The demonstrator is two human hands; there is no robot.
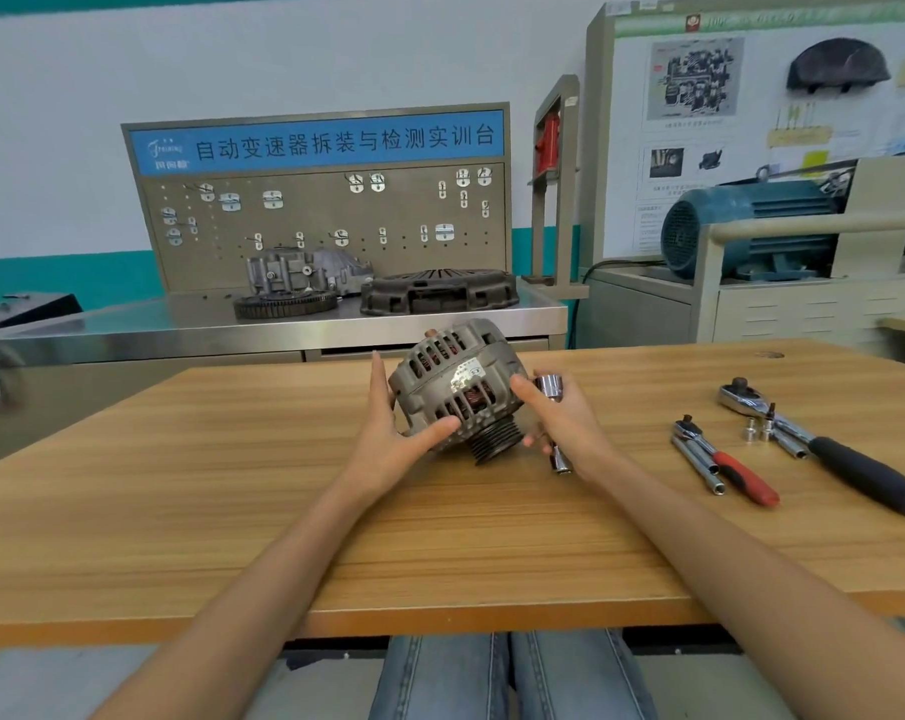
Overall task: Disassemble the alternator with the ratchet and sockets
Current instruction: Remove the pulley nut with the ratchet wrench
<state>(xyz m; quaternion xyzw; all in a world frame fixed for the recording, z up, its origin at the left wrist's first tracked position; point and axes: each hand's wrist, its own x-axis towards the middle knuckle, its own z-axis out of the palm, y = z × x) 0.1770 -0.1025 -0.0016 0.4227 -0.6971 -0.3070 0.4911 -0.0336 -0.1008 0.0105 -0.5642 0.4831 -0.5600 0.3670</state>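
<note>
My two hands hold a grey alternator (458,387) tilted over the middle of the wooden table (232,459), its black pulley (494,439) facing down toward me. My left hand (388,439) grips its left side, thumb across the front and fingers up behind the housing. My right hand (564,423) touches the alternator's right side with the thumb. That hand also holds a wide chrome socket (549,384) at the fingertips, and a long thin socket (562,459) sticks out below the palm.
To the right on the table lie a red-handled ratchet (726,459), an extension bar (697,462), a large black-handled ratchet (829,449) and small sockets (757,431). Behind the table stands a steel bench (128,324) with a pegboard, a gear ring and a clutch cover.
</note>
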